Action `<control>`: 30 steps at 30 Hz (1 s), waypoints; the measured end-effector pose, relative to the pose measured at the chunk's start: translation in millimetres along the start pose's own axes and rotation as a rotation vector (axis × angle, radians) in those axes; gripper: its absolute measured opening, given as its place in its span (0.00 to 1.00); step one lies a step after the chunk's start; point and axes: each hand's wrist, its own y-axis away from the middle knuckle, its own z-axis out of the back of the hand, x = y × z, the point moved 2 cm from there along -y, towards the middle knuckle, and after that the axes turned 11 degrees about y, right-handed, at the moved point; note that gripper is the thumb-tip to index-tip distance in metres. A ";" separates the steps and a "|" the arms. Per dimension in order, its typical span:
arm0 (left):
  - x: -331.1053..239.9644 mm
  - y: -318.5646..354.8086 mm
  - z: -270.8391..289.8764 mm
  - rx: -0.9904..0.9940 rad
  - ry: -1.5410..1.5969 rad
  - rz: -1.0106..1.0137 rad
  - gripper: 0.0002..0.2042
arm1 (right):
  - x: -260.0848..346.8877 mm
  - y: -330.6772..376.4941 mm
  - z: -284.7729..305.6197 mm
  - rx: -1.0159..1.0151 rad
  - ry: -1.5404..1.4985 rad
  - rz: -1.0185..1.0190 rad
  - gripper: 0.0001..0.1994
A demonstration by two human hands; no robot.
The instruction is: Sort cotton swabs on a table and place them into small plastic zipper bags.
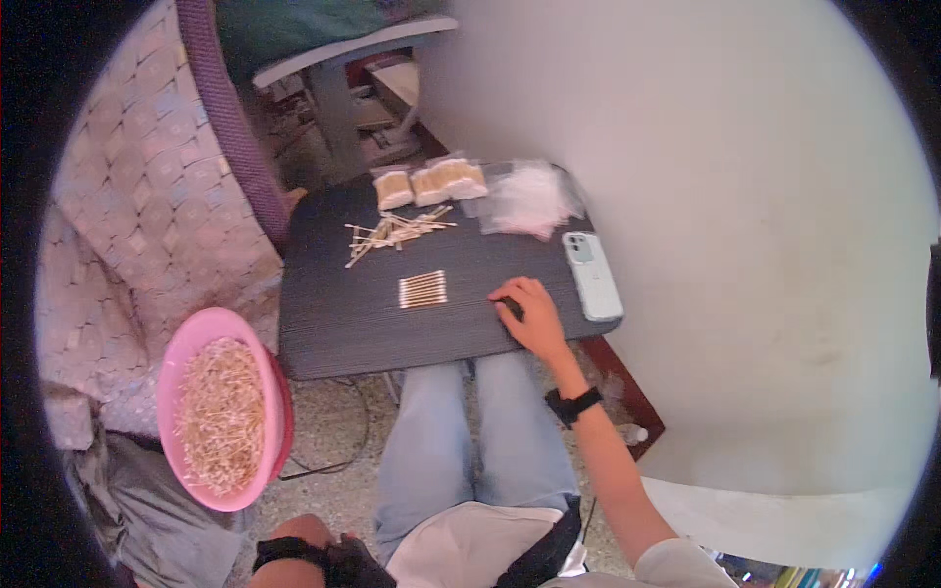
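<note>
On the dark table (333,323) my right hand (529,312) rests near the front edge, palm down. Its fingers are loosely bent, the thumb a little apart, and I see nothing held; a dark patch shows between thumb and fingers. Left of it lies a neat flat row of cotton swabs (422,290), side by side. Farther back is a loose, criss-crossed heap of cotton swabs (397,232). My left hand (306,529) is low at the picture's bottom edge, away from the table, a black band at its wrist. Its fingers are mostly hidden.
Filled swab packets (449,182) stand along the table's back, beside a pile of clear plastic bags (529,201). A pale phone (594,277) lies at the right edge, close to the wall (745,245). A pink basin (172,392) full of swabs stands at the left.
</note>
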 end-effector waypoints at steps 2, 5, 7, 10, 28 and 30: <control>4.5 11.2 4.4 -0.028 0.049 0.004 0.05 | 3.2 -1.4 -4.7 0.002 -0.017 -0.015 0.07; 14.8 27.8 5.8 -0.061 0.127 0.006 0.04 | 3.0 -0.3 -7.9 0.022 0.008 -0.022 0.07; 20.3 35.1 7.0 -0.077 0.184 0.015 0.04 | 5.4 -0.3 -8.8 0.009 -0.024 -0.001 0.07; 22.4 42.4 6.1 -0.074 0.232 0.024 0.04 | 5.5 -0.9 -6.7 0.000 -0.028 0.015 0.07; 8.5 57.3 12.1 0.063 0.343 0.110 0.02 | 2.9 1.6 -3.1 0.007 0.003 -0.017 0.07; 9.6 59.9 12.6 0.070 0.364 0.122 0.01 | 4.9 0.7 -6.3 0.011 -0.013 -0.016 0.07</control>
